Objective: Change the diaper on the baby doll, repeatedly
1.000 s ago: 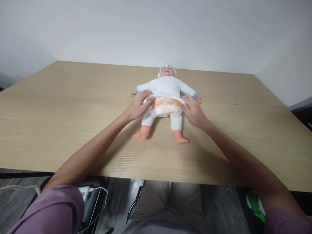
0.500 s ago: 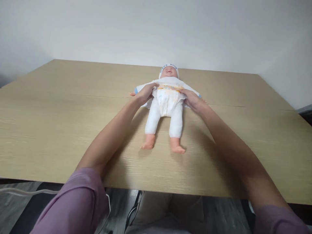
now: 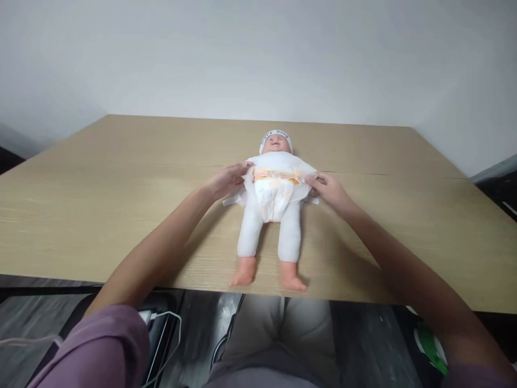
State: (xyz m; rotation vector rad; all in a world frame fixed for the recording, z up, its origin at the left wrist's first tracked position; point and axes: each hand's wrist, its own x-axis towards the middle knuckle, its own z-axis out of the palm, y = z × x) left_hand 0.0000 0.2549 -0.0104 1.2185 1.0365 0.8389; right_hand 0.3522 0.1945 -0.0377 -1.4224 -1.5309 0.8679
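Observation:
A baby doll lies on its back on the table, its feet toward me. It wears a white cap with dark lettering, white clothes and a white diaper with an orange patterned waistband. My left hand pinches thin white material at the diaper's left edge. At the opposite edge, my right hand is closed on the material there with thumb and fingers. The sides of the diaper flare outward, and white strips stick out below both hands. The doll's own hands are hidden behind mine.
The wooden table has a thin seam across it and meets a pale wall. Below its near edge are my legs, a white cable and a green-and-white round object at the right.
My hands have moved apart, drawing the diaper's sides outward. The doll appears lower and nearer the table's front edge; the camera view has also shifted.

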